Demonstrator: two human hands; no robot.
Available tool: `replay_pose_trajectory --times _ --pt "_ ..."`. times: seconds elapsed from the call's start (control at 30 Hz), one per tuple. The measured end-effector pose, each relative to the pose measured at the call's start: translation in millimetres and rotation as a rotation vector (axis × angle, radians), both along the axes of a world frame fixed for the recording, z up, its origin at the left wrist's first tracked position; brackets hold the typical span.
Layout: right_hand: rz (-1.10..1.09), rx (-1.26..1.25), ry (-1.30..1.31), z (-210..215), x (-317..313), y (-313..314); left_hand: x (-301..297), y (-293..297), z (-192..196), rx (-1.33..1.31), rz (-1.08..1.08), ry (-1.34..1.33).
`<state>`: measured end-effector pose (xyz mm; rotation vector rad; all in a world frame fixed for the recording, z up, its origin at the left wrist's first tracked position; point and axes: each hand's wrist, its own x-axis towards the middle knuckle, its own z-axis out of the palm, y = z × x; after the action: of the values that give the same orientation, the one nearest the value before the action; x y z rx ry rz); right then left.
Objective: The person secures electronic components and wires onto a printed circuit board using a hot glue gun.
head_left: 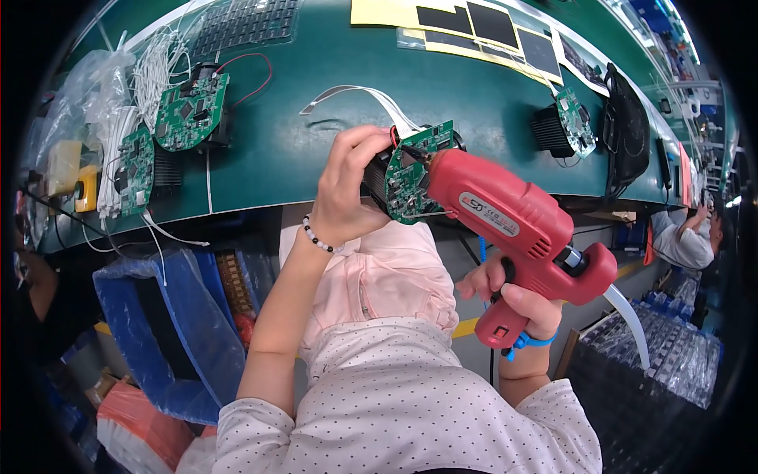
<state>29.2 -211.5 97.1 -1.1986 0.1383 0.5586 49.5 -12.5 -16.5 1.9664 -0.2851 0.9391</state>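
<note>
The curled left hand (345, 192) grips a circuit board (410, 183) at the desk's near edge (264, 201); the right hand (534, 310) clasps a glue gun (505, 207).

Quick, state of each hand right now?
Left hand: closed, holding the green circuit board unit.
Right hand: closed, holding the red glue gun.

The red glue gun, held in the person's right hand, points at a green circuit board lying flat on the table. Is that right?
Not quite: in the head view, the green circuit board isn't lying flat on the table; the left hand holds it at a tilt. The rest stands: the red glue gun, held in the right hand, points at that board.
</note>
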Motion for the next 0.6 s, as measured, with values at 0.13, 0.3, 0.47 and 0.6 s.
replay_pose_trajectory --times 0.13,0.3,0.47,0.6 --pt "0.012 -0.007 -0.018 -2 -1 0 -1 1 0 -0.002 0.000 0.004" --pt "-0.037 -0.052 -0.029 -2 1 -3 0 0 0 -0.005 -0.001 0.003" --pt "0.007 -0.031 -0.014 1 0 1 0 1 -1 -0.010 -0.006 -0.002" --pt "0.136 0.142 0.006 -7 3 -9 0 2 -2 -0.008 -0.012 0.001"
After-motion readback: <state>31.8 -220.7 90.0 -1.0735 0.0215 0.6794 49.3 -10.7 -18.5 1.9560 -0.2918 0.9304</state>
